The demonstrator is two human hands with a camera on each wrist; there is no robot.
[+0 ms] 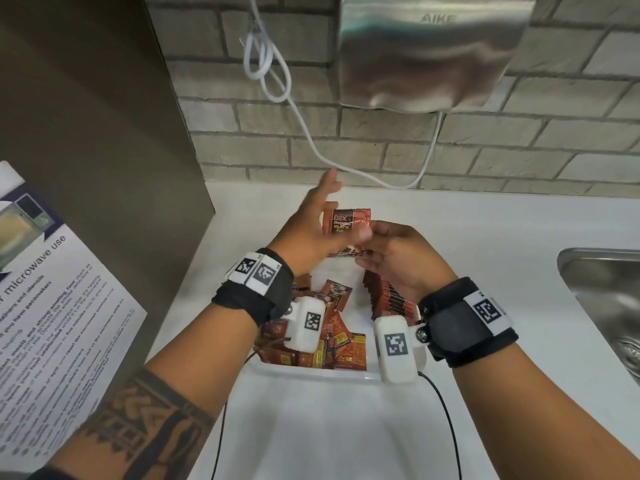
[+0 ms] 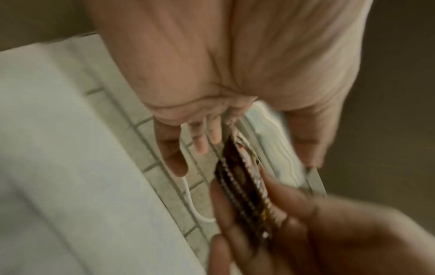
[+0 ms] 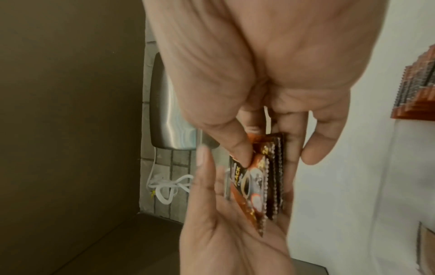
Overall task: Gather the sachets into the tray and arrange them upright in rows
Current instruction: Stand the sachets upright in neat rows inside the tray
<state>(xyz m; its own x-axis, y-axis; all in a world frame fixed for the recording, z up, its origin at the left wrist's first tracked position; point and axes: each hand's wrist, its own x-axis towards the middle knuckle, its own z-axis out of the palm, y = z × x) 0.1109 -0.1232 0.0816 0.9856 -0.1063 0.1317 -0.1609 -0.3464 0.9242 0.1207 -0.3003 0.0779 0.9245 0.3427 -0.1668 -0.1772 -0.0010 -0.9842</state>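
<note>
One upright row lines the tray's right side; loose sachets remain. The right hand pinches a small stack; the left hand is released.

Tray on counter, the landmark. In tray: loose sachets at left and near side; upright row of sachets at right. Above tray's far end: both hands with held sachets. Sink right of tray. Hand dryer on wall behind. Notice left.
</note>
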